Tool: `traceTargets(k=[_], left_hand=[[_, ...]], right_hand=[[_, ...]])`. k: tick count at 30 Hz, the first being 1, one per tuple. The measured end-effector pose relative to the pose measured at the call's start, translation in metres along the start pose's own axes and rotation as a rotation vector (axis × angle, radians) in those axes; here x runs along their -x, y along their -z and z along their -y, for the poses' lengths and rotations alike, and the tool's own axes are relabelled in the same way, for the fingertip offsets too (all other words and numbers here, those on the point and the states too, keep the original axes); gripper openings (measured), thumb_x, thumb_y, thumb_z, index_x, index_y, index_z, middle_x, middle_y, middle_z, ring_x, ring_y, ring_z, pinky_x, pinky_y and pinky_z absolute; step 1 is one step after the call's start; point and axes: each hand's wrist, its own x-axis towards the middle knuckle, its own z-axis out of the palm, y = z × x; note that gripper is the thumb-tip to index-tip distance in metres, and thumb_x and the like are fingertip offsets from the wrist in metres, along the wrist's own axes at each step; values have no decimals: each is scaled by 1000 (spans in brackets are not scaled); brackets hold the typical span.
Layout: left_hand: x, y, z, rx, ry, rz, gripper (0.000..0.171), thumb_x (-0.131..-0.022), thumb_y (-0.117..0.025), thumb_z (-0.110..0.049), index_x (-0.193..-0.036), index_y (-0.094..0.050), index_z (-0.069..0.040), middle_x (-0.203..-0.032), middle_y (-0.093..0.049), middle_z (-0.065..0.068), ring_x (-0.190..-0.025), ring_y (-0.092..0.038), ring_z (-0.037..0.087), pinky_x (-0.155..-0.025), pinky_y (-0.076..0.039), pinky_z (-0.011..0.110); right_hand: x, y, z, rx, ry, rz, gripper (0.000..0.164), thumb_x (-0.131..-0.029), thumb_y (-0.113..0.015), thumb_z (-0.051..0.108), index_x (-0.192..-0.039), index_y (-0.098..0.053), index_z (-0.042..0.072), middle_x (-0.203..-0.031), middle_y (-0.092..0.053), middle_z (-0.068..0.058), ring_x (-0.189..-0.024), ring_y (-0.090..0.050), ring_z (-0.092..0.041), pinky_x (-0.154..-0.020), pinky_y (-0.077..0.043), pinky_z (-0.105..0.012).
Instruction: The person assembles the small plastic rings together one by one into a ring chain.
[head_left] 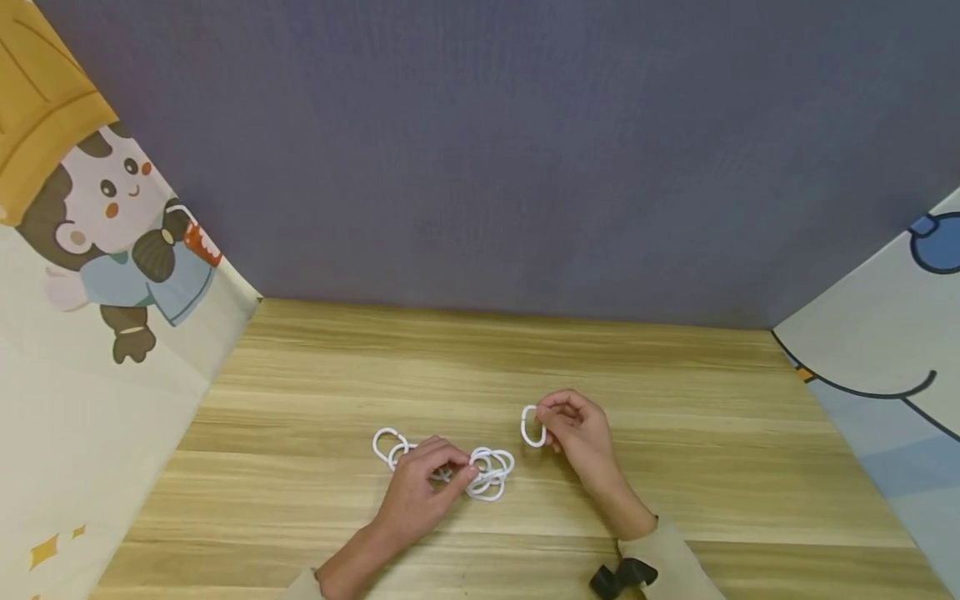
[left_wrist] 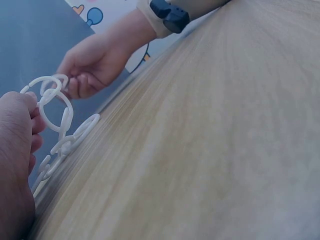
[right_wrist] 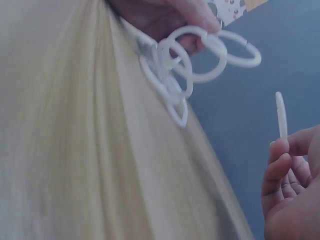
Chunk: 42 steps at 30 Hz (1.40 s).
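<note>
My right hand (head_left: 581, 433) pinches a single white oval link (head_left: 523, 427) between thumb and fingers, raised above the table. In the right wrist view that link (right_wrist: 281, 116) stands upright, apart from the others. Lower and to its left, my left hand (head_left: 422, 492) pinches one link of a white plastic chain (head_left: 491, 476). Several joined links bunch at its fingertips, and more trail out on the left (head_left: 376, 442), partly hidden under the hand. The left wrist view shows the chain (left_wrist: 65, 120) hanging from the fingers down to the tabletop.
The wood-grain table (head_left: 660, 375) extends around both hands. A dark blue-grey panel (head_left: 480, 167) rises along its back edge. Printed cartoon panels stand at the left (head_left: 45, 350) and right (head_left: 862, 333). A black strap device (head_left: 622, 577) is on the right sleeve.
</note>
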Motion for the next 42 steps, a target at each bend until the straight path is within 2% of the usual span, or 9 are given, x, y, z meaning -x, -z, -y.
traceTargets(k=[10,20,29,37,42], left_hand=[[-1,0,-1,8,-19,-9,15,-91,-87,-3,-94,-80,-15,-90,-78,-5,-82,-68,7,-71,-60,26],[0,-2,1,1,-19,-7,13,-91,-88,-4,-95,-80,-15,-91,-78,-5,-82,-68,7,-72,-59,24],[-1,-2,0,0,-20,4,13,-92,-88,-5,-95,-81,-15,-91,-78,-6,-83,-69,8,-75,-59,26],[-2,-2,0,8,-51,12,13,-92,-87,-5,-94,-80,-15,-89,-77,-6,-82,-68,9,-74,-58,26],[-1,-2,1,-4,-68,6,13,-92,-87,-5,-93,-80,-16,-88,-76,-7,-82,-68,9,-75,-58,25]], right_hand=[[15,-9,21,38,41,92,12,-102,-76,0,-110,-75,-10,-82,-72,-16,-60,-59,-8,-50,-47,-19],[24,-16,25,74,83,189,10,-98,-77,-4,-107,-76,-9,-88,-72,-13,-64,-60,-8,-54,-52,-20],[28,-21,24,103,81,202,10,-97,-78,-4,-106,-76,-8,-91,-73,-21,-68,-64,-10,-59,-58,-22],[29,-21,22,143,119,217,7,-98,-79,-3,-102,-77,-8,-85,-73,-19,-64,-61,-6,-56,-53,-19],[29,-22,21,164,111,213,5,-97,-79,-4,-101,-78,-7,-83,-72,-18,-64,-58,-5,-56,-47,-17]])
